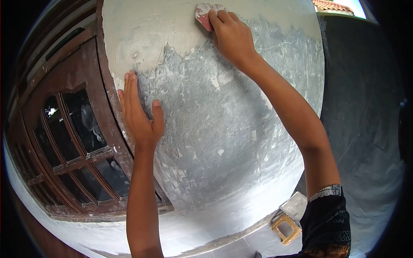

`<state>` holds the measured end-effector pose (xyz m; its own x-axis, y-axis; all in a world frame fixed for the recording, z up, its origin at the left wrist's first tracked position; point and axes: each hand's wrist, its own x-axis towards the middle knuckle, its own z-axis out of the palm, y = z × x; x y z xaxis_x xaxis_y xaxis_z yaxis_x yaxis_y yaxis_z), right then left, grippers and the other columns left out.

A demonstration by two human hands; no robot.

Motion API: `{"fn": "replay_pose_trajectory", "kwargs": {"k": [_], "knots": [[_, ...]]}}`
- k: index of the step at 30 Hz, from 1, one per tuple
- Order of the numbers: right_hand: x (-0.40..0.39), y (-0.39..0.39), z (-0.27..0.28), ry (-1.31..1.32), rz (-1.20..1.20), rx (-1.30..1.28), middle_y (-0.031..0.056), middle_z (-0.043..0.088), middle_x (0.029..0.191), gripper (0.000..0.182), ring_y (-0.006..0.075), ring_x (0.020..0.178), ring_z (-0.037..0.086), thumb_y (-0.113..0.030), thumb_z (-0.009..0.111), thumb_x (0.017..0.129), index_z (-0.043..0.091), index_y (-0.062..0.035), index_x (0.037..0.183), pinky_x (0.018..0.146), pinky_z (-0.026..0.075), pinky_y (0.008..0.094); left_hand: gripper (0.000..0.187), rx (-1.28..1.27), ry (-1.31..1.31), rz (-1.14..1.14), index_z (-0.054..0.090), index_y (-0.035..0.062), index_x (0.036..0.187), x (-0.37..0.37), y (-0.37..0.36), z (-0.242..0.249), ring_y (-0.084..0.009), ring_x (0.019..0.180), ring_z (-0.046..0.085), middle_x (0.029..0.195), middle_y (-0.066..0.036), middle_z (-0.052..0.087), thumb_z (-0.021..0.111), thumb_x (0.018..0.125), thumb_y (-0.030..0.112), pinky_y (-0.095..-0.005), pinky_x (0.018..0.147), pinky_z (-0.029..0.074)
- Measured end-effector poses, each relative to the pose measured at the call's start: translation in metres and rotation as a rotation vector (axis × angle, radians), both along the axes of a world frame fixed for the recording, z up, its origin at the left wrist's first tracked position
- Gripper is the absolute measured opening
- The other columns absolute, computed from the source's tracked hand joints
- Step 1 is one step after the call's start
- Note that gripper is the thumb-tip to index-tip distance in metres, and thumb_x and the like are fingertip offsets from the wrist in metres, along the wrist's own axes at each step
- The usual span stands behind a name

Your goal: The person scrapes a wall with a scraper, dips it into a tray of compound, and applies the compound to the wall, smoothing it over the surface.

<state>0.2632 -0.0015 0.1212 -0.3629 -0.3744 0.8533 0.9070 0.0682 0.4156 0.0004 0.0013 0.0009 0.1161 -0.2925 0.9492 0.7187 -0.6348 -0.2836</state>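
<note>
High on the wall (206, 124), my right hand (232, 36) grips a red scraper (205, 21) smeared with pale filler, its face against the wall. Cream filler coats the upper part of the wall with a ragged lower edge; below it the surface is grey and patchy. My left hand (142, 114) rests on the wall beside the window frame, fingers pointing up and thumb spread, holding nothing.
A brown wooden window (73, 146) with glass panes lines the left. Down at the lower right, a yellow stool (286, 230) stands on the tiled floor near a pale, stained object (295, 206). A dark sheet-like surface (365, 107) fills the right side.
</note>
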Motion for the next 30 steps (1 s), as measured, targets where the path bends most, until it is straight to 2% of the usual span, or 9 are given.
{"fn": "replay_pose_trajectory", "kwargs": {"k": [3,4,7,8,10,16,21,27,30], "knots": [[-0.024,0.001,-0.036,-0.212,0.031,-0.016,0.0087,0.063,0.094,0.023,0.0239,0.091,0.064,-0.007,0.064,0.079,0.064,0.0017,0.099,0.071,0.057,0.0348,0.061,0.002,0.009,-0.006,0.036,-0.0062,0.149,0.002,-0.003,0.000,-0.0393,0.145,0.037,0.152,-0.024,0.044,0.048,0.092,0.013,-0.0564,0.122,0.012],[-0.035,-0.011,-0.058,-0.271,0.057,-0.087,0.0057,0.059,0.094,0.038,0.0222,0.092,0.063,-0.007,0.064,0.079,0.064,0.0006,0.117,0.074,0.056,0.0327,0.061,-0.005,0.007,-0.010,0.036,-0.0063,0.149,0.002,-0.005,0.000,-0.0393,0.145,0.037,0.152,-0.024,0.044,0.048,0.093,0.014,-0.0563,0.122,0.012],[-0.043,-0.026,-0.083,-0.347,0.205,-0.119,0.0050,0.058,0.093,0.041,0.0224,0.089,0.063,-0.006,0.067,0.077,0.064,-0.0008,0.117,0.073,0.056,0.0329,0.061,-0.005,0.009,-0.011,0.036,-0.0064,0.149,0.001,-0.004,0.001,-0.0392,0.145,0.037,0.152,-0.023,0.044,0.048,0.093,0.014,-0.0562,0.122,0.013],[-0.039,-0.027,-0.075,-0.348,0.207,-0.119,0.0050,0.058,0.093,0.041,0.0224,0.089,0.063,-0.006,0.067,0.077,0.064,-0.0008,0.117,0.073,0.056,0.0329,0.061,-0.003,0.020,-0.011,0.036,-0.0064,0.149,0.001,-0.004,0.000,-0.0391,0.145,0.037,0.152,-0.023,0.044,0.048,0.093,0.014,-0.0561,0.122,0.013],[-0.026,-0.022,-0.046,-0.163,0.160,-0.036,0.0059,0.059,0.088,0.025,0.0227,0.086,0.062,-0.008,0.065,0.078,0.066,-0.0008,0.102,0.068,0.055,0.0335,0.061,-0.008,0.018,-0.004,0.036,-0.0063,0.149,0.001,-0.004,0.000,-0.0389,0.145,0.037,0.152,-0.023,0.044,0.048,0.093,0.015,-0.0562,0.122,0.013],[-0.019,-0.003,-0.011,-0.066,0.048,0.024,0.0090,0.062,0.087,0.015,0.0264,0.086,0.064,-0.003,0.063,0.077,0.061,0.0004,0.091,0.068,0.055,0.0365,0.061,-0.001,0.003,0.002,0.036,-0.0063,0.149,0.002,-0.003,0.001,-0.0385,0.145,0.038,0.152,-0.023,0.045,0.048,0.094,0.016,-0.0559,0.122,0.013],[-0.055,-0.023,-0.115,-0.299,0.160,-0.138,0.0067,0.053,0.085,0.030,0.0200,0.078,0.060,-0.011,0.068,0.079,0.064,0.0048,0.105,0.062,0.054,0.0311,0.059,0.000,0.002,-0.020,0.036,-0.0063,0.149,0.000,-0.002,0.001,-0.0381,0.145,0.037,0.152,-0.023,0.045,0.045,0.097,0.021,-0.0552,0.122,0.013],[-0.023,-0.030,-0.036,-0.001,0.153,-0.028,0.0099,0.061,0.086,0.029,0.0274,0.084,0.063,0.002,0.062,0.075,0.063,0.0029,0.104,0.064,0.055,0.0374,0.059,-0.003,0.002,-0.017,0.037,-0.0063,0.149,0.000,0.000,0.000,-0.0382,0.145,0.038,0.152,-0.023,0.044,0.040,0.101,0.027,-0.0554,0.122,0.013],[-0.014,-0.011,-0.031,0.020,0.098,-0.075,0.0106,0.062,0.088,0.030,0.0280,0.085,0.064,0.002,0.062,0.074,0.062,0.0036,0.105,0.065,0.056,0.0381,0.059,0.008,0.004,-0.013,0.037,-0.0058,0.149,0.001,-0.001,0.000,-0.0382,0.145,0.038,0.152,-0.022,0.044,0.039,0.101,0.029,-0.0552,0.122,0.013]]}}
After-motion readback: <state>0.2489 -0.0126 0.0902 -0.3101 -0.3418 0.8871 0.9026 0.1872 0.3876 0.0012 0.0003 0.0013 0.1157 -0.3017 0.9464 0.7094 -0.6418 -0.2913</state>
